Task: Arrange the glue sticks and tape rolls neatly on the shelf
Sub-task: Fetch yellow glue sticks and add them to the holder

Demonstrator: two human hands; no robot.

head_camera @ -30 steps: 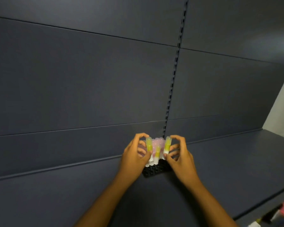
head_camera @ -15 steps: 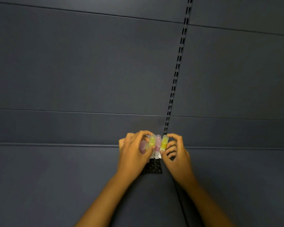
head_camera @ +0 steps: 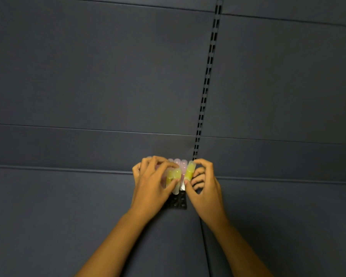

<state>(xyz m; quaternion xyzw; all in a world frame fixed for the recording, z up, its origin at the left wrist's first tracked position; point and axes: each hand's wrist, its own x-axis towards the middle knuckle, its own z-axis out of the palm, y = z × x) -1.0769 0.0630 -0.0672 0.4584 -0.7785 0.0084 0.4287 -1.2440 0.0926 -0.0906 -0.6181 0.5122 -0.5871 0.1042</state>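
Glue sticks point(head_camera: 179, 172) are bunched upright in a black tray point(head_camera: 178, 202) on the shelf point(head_camera: 68, 216), close to the back panel point(head_camera: 88, 76). The bunch is clamped from both sides: left hand point(head_camera: 152, 186) and right hand point(head_camera: 205, 188), fingers curled round the outer sticks.

Dim light falls on dark grey back panels point(head_camera: 88, 76) and a slotted upright point(head_camera: 207, 76).

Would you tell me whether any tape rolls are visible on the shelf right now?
No, only the glue sticks standing in a black holder between the left hand and right hand show on the shelf.
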